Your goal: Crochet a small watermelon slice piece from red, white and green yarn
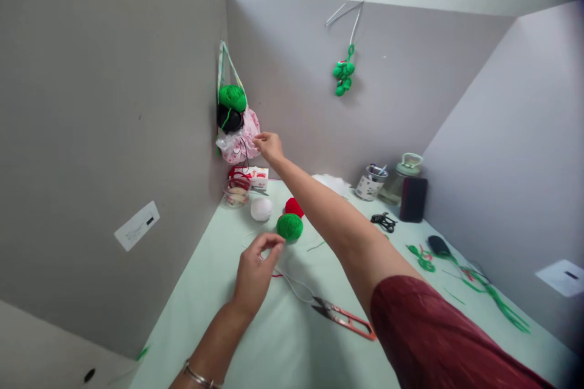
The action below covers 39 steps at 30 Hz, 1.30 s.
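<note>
My left hand (256,267) is over the near part of the table, thumb and fingers pinched. A thin white yarn (298,287) runs from behind this hand toward the thread snips (343,318) with orange handles. Just past the fingertips lies a green yarn ball (289,227), with a red yarn ball (294,207) behind it and a white yarn ball (261,209) to the left. My right hand (270,147) is stretched far forward and raised, its fingers closed in a pinch in front of a pink bag (246,134). What it pinches is too small to make out.
Above the bag hangs green yarn (232,98). A clear tub (237,191) stands in the left corner. At the back right are a pen cup (371,183), a bottle (401,179) and a dark upright slab (413,199). Green yarn pieces (497,298) lie on the right. Partition walls enclose the table.
</note>
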### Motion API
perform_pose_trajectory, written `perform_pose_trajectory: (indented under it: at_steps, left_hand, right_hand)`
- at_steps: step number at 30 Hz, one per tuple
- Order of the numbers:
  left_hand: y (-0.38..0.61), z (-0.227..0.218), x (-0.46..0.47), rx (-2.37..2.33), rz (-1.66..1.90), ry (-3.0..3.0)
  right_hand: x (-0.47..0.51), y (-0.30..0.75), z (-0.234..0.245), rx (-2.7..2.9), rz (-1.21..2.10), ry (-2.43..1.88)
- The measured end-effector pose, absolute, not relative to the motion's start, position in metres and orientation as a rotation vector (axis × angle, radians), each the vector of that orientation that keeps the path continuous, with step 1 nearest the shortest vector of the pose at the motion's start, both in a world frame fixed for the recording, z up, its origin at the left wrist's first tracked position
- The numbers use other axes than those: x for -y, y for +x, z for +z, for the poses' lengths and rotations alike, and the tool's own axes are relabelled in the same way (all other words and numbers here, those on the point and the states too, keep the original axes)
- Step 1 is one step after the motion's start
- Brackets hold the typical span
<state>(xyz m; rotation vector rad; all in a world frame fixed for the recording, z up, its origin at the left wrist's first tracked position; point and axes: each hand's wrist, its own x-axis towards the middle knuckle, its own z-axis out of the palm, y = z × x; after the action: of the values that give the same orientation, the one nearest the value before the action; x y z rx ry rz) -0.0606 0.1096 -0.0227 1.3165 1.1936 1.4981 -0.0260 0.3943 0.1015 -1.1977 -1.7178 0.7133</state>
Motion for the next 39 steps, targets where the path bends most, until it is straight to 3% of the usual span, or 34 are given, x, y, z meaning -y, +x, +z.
perform_pose_trajectory:
  at_steps: [10, 17, 26, 32, 39]
  left_hand:
    - [-0.086, -0.023, -0.12, -1.291, 1.839, 0.974]
    - [-0.089, -0.034, -0.132, -1.413, 1.579, 1.32]
    - [-0.062, -0.052, -0.152, -1.471, 1.132, 1.595]
    - [-0.047, -0.024, -0.158, -1.295, 1.21, 1.447]
    - [-0.033, 0.038, -0.147, -0.885, 1.469, 1.018]
  right_hand:
    - [-0.406, -0.023, 0.119, 1.444, 0.611, -0.96]
    - [-0.341, 0.017, 0.142, 1.326, 0.73, -0.702]
    - [-0.147, 0.127, 0.063, 1.257, 1.101, -0.805]
    - [-0.102, 0.194, 0.01, 1.019, 1.14, -0.917]
    - [-0.105, 0.223, -0.003, 0.868, 1.207, -0.894]
